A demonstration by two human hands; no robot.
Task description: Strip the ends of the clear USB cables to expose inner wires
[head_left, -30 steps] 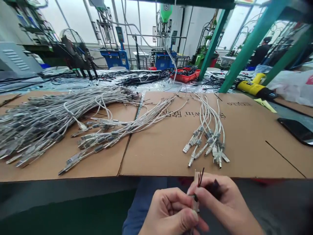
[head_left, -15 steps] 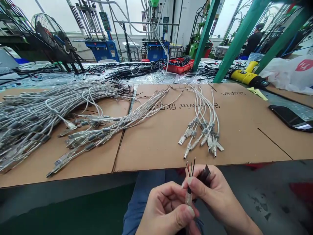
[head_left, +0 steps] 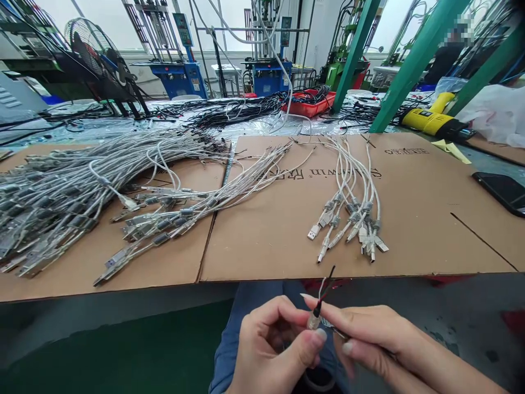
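Cardboard sheets cover the bench. Big pile of silver USB cables at left, a small bundle at centre-right. Black fan far left, red tray with black wires behind. Yellow heat gun and dark phone at right, green frame legs above.

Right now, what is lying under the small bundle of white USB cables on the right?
The small bundle of white USB cables lies on a brown cardboard sheet with printed letters. What is beneath the cardboard is covered and cannot be seen.
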